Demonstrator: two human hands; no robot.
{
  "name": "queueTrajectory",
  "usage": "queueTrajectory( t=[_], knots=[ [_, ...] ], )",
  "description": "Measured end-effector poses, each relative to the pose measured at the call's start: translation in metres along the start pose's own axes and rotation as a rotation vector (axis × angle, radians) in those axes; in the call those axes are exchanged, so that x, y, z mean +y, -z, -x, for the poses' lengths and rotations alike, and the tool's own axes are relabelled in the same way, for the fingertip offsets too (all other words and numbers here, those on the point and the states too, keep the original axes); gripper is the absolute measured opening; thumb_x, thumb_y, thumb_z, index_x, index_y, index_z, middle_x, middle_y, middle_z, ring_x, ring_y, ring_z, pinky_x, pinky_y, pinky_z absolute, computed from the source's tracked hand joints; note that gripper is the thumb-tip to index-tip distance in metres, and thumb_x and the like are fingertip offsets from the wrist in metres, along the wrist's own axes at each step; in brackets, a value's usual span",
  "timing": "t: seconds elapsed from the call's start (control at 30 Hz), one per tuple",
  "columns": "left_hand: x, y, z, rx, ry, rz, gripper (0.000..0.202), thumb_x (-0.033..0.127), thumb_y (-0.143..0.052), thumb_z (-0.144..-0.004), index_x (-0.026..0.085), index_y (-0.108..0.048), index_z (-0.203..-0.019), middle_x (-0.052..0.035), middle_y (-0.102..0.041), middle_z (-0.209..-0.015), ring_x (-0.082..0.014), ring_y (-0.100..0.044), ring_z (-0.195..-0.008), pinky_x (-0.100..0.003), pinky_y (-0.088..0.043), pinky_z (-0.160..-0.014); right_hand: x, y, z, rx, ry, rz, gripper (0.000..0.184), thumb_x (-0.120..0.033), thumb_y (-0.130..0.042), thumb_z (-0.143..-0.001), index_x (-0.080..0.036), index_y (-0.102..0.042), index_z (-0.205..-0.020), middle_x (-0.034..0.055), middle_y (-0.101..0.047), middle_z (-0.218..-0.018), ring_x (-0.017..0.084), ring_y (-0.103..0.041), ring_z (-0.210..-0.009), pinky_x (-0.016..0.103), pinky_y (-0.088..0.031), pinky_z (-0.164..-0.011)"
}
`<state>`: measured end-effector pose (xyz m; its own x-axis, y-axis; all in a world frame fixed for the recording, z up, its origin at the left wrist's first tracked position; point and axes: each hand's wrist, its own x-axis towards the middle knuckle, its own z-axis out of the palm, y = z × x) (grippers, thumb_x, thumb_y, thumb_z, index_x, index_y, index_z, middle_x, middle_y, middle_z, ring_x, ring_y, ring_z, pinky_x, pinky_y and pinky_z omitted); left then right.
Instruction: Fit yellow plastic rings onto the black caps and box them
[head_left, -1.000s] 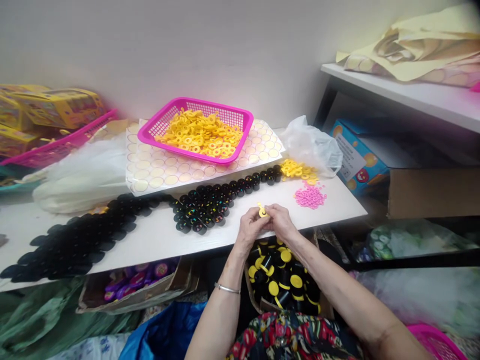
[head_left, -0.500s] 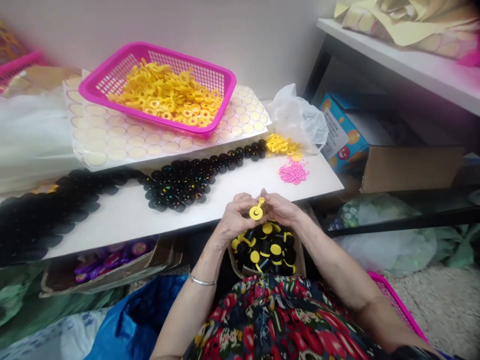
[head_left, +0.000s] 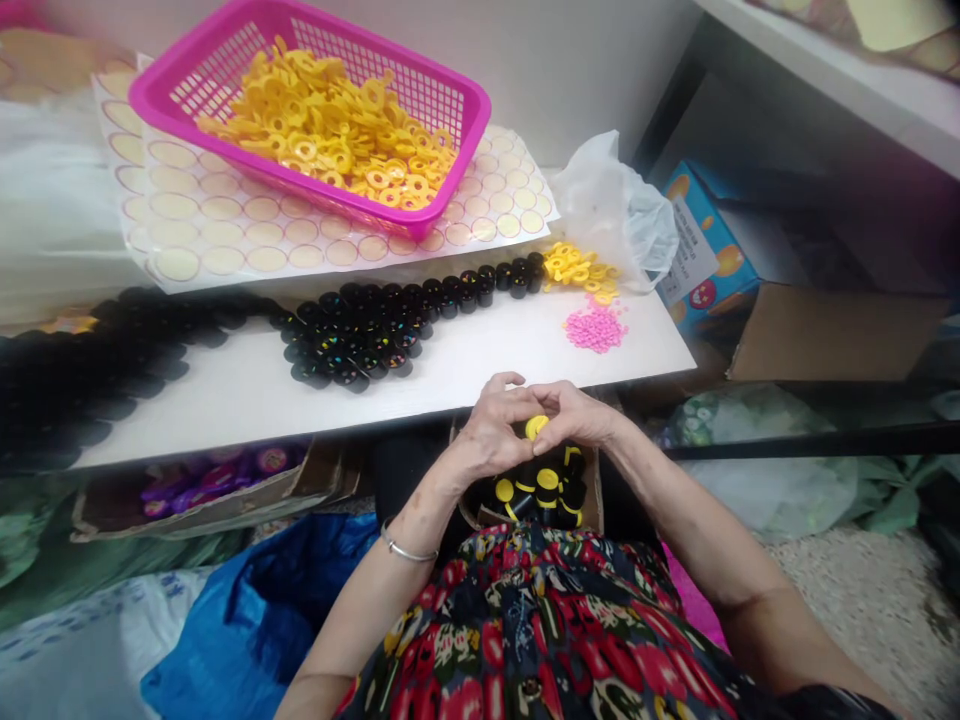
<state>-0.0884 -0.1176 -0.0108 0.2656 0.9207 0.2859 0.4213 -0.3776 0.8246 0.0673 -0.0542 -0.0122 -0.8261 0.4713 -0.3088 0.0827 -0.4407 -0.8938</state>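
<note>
My left hand [head_left: 496, 428] and my right hand [head_left: 576, 414] meet at the table's front edge, fingers closed round a small yellow cap [head_left: 535, 427]. Whatever sits under the cap is hidden by the fingers. Just below the hands, in my lap, is an open cardboard box [head_left: 595, 500] of black cylinders with yellow caps [head_left: 547, 482]. Beyond the hands, a little pile of pink bits [head_left: 596, 328] lies on the white tabletop [head_left: 465, 362]. Behind it are loose yellow ring-shaped pieces with tabs [head_left: 576, 266].
Black cylinders [head_left: 352, 335] stand in rows along the table toward the left. Behind them a pink basket [head_left: 480, 110] of yellow pieces rests on sticker sheets [head_left: 247, 235]. A plastic bag [head_left: 622, 215] and a blue carton [head_left: 709, 250] are at right; a white shelf [head_left: 832, 75] overhangs there.
The yellow piece, seen earlier with its ring and tab raised between the fingers, now shows as a round cap with the fingers folded closer about it. The view has tilted down slightly.
</note>
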Motion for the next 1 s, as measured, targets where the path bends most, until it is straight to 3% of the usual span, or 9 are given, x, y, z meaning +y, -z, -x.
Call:
queueTrajectory(
  t=[0.2,0.3,0.37,0.43,0.57,0.7,0.8,0.9,1.0],
  knots=[
    [-0.008,-0.012,0.014,-0.029,-0.034,-0.001,0.003,0.02,-0.067,-0.065,0.019,-0.068,-0.067,-0.0033,-0.067,-0.073,-0.0225,-0.052,-0.095,-0.042,-0.04,-0.094,0.024,-0.012,0.004,0.05,0.056,-0.069,0.046,-0.018,-0.079,-0.045,-0.011,-0.068,-0.088,-0.0018,-0.062,-0.072,0.013,-0.055,-0.067,0.026,-0.043,-0.064],
    [-0.009,-0.022,0.029,0.028,0.062,0.071,0.029,0.017,-0.069,-0.061,0.019,-0.069,-0.09,-0.0052,-0.065,-0.086,-0.0223,-0.053,-0.098,-0.037,-0.046,-0.086,0.044,-0.019,0.011,0.153,0.079,-0.078,0.045,-0.022,-0.077,-0.049,-0.014,-0.067,-0.092,0.0001,-0.063,-0.08,0.016,-0.057,-0.075,0.029,-0.044,-0.07],
    [-0.007,-0.025,0.041,0.08,0.146,0.13,0.057,0.017,-0.071,-0.059,0.019,-0.059,-0.115,-0.0074,-0.061,-0.101,-0.0215,-0.055,-0.099,-0.036,-0.048,-0.084,0.053,-0.024,0.02,0.18,0.084,-0.06,0.05,-0.023,-0.077,-0.052,-0.016,-0.065,-0.1,0.0015,-0.063,-0.089,0.018,-0.056,-0.088,0.032,-0.043,-0.079],
    [-0.004,-0.022,0.053,0.105,0.152,0.17,0.068,0.016,-0.072,-0.058,0.02,-0.053,-0.123,-0.0088,-0.059,-0.109,-0.0219,-0.055,-0.101,-0.038,-0.048,-0.086,0.058,-0.028,0.031,0.169,0.067,-0.012,0.057,-0.024,-0.077,-0.053,-0.018,-0.061,-0.107,0.0025,-0.061,-0.095,0.02,-0.054,-0.095,0.033,-0.042,-0.085],
    [0.001,-0.002,0.061,0.15,0.066,0.205,0.036,0.012,-0.07,-0.064,0.02,-0.066,-0.098,-0.0076,-0.066,-0.095,-0.0204,-0.058,-0.093,-0.037,-0.049,-0.082,0.062,-0.036,0.054,0.28,0.07,0.358,0.046,-0.028,-0.075,-0.058,-0.018,-0.06,-0.1,0.0038,-0.058,-0.094,0.02,-0.054,-0.088,0.033,-0.043,-0.08],
    [-0.005,0.019,0.049,0.275,0.14,0.148,0.014,0.017,-0.067,-0.07,0.019,-0.069,-0.084,-0.0054,-0.066,-0.081,-0.0174,-0.06,-0.08,-0.032,-0.05,-0.074,0.064,-0.045,0.065,0.403,0.175,0.915,0.04,-0.033,-0.068,-0.069,-0.017,-0.057,-0.105,0.0095,-0.057,-0.098,0.025,-0.051,-0.092,0.039,-0.043,-0.082],
    [-0.016,0.024,0.032,0.365,0.24,0.04,0.009,0.022,-0.064,-0.072,0.02,-0.067,-0.08,-0.0035,-0.065,-0.079,-0.0159,-0.059,-0.076,-0.029,-0.049,-0.07,0.067,-0.047,0.066,0.361,0.138,1.235,0.049,-0.039,-0.065,-0.073,-0.015,-0.055,-0.114,0.0131,-0.057,-0.1,0.028,-0.048,-0.094,0.044,-0.042,-0.083],
    [-0.028,0.023,0.01,0.417,0.305,-0.058,0.011,0.023,-0.063,-0.07,0.02,-0.067,-0.08,-0.0028,-0.064,-0.081,-0.0151,-0.058,-0.074,-0.028,-0.049,-0.068,0.07,-0.041,0.066,0.265,0.106,1.387,0.06,-0.037,-0.069,-0.07,-0.016,-0.05,-0.123,0.0127,-0.057,-0.104,0.029,-0.047,-0.099,0.046,-0.041,-0.088],
    [-0.038,0.025,-0.018,0.421,0.28,-0.145,0.014,0.021,-0.059,-0.069,0.018,-0.065,-0.082,-0.0035,-0.063,-0.086,-0.0153,-0.057,-0.076,-0.027,-0.047,-0.067,0.063,-0.032,0.067,0.213,0.116,1.396,0.061,-0.042,-0.071,-0.067,-0.018,-0.053,-0.12,0.0113,-0.056,-0.108,0.029,-0.047,-0.102,0.044,-0.04,-0.09]
  ],
)
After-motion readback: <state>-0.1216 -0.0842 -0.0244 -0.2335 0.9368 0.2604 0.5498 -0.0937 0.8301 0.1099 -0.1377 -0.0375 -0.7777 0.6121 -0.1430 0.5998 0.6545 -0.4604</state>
